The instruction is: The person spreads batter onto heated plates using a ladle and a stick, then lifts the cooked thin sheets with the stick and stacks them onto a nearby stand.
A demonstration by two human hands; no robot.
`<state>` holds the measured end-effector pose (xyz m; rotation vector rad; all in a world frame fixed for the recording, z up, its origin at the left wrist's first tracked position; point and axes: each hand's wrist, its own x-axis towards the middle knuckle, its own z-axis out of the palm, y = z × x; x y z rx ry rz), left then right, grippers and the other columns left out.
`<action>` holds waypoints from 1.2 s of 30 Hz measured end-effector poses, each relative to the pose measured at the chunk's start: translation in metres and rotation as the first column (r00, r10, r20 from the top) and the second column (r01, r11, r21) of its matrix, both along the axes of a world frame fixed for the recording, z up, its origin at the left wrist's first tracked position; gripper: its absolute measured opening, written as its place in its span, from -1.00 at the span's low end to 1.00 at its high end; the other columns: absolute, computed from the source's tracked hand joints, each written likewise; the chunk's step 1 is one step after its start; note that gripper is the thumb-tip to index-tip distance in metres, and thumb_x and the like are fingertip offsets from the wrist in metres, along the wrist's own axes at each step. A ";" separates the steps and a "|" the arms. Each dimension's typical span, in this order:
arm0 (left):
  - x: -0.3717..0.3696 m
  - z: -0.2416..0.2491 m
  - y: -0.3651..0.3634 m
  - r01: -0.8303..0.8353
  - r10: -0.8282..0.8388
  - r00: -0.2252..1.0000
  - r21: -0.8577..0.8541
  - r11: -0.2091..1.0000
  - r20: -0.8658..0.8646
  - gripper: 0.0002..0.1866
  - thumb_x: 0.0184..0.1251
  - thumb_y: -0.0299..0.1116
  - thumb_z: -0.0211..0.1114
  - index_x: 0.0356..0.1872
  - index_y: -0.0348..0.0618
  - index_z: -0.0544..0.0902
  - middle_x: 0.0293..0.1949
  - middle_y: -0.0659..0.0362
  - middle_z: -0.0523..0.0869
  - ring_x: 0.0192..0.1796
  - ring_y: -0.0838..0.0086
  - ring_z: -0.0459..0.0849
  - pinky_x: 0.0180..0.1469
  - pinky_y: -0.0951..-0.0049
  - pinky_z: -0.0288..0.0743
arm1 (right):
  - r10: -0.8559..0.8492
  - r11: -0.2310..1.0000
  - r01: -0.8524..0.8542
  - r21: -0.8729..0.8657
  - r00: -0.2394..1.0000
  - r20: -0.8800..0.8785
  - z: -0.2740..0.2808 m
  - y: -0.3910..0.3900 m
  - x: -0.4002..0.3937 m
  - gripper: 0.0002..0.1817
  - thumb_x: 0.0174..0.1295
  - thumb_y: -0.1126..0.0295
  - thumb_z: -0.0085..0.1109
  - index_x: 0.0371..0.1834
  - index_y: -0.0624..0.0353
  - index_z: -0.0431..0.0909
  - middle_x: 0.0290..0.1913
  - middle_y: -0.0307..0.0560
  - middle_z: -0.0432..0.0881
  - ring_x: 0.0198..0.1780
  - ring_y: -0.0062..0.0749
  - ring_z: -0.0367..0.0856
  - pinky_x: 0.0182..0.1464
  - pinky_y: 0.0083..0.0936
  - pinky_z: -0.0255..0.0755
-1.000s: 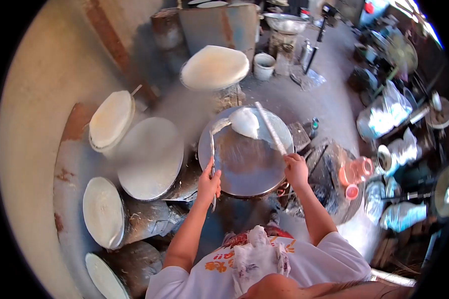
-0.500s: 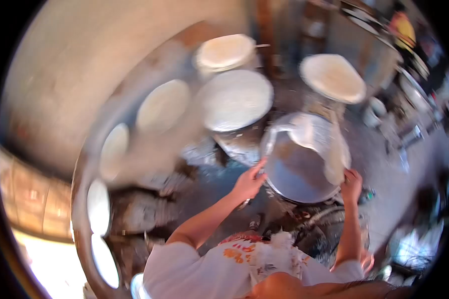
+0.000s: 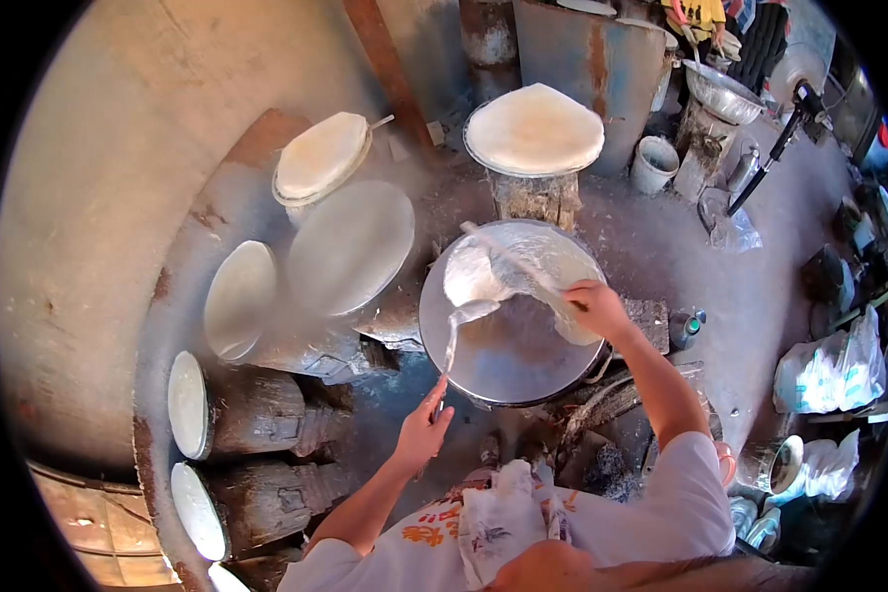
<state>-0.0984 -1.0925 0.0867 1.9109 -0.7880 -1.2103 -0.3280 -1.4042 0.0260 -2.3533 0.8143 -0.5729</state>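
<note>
A large round metal pan point(image 3: 508, 360) lies in front of me, with white batter point(image 3: 474, 271) spread over its far part and bare metal nearer me. My left hand point(image 3: 423, 431) is closed on the handle of a ladle point(image 3: 476, 311), whose bowl touches the near edge of the batter. My right hand point(image 3: 594, 306) grips a flat wooden stick point(image 3: 508, 255) that reaches across the batter to the pan's far left. A thin sheet of batter point(image 3: 574, 326) hangs at the pan's right, just below my right hand.
Round pans with pale tops point(image 3: 533, 133) stand on blocks beyond and along the left, some behind steam. A white bucket point(image 3: 653, 166), a metal bowl point(image 3: 722, 96) and a person in yellow point(image 3: 699, 18) are at upper right. Plastic bags point(image 3: 831, 370) lie right.
The view has swung right, so the pans appear further left. My left hand has come off the pan's rim side and now holds the ladle; the stick now lies across the batter.
</note>
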 end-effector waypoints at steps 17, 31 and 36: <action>-0.006 0.005 0.056 0.201 -0.222 0.963 0.143 0.969 0.150 -0.42 0.39 -0.34 0.15 0.41 0.07 0.23 0.02 0.21 0.60 -0.47 0.62 0.50 -0.33 0.60 0.44 | 0.336 0.885 -0.344 0.314 0.938 0.078 0.009 0.024 -0.006 -0.62 -0.04 0.59 0.14 -0.10 0.07 0.65 -0.15 -0.13 0.64 -0.10 -0.23 0.60 -0.08 -0.41 0.46; 0.007 0.006 0.022 -0.236 0.231 0.965 -0.029 0.971 -0.122 -0.40 0.43 -0.46 0.00 0.46 0.07 0.07 -0.71 0.33 0.26 -0.78 0.68 0.23 -0.75 0.58 0.19 | 0.259 0.966 -0.258 -0.020 0.965 0.048 -0.005 0.036 0.009 -0.63 -0.10 0.65 0.14 -0.16 0.14 0.65 -0.17 -0.09 0.65 -0.13 -0.18 0.61 -0.06 -0.41 0.48; -0.005 0.008 0.046 -0.155 0.149 0.969 -0.018 0.988 -0.197 -0.40 0.43 -0.45 0.01 0.46 0.09 0.08 -0.71 0.35 0.26 -0.77 0.69 0.24 -0.75 0.58 0.21 | 0.086 0.942 -0.095 0.322 0.995 0.042 0.018 0.080 -0.057 -0.66 -0.12 0.63 0.17 -0.20 0.18 0.65 -0.14 -0.05 0.64 -0.09 -0.15 0.60 0.02 -0.37 0.46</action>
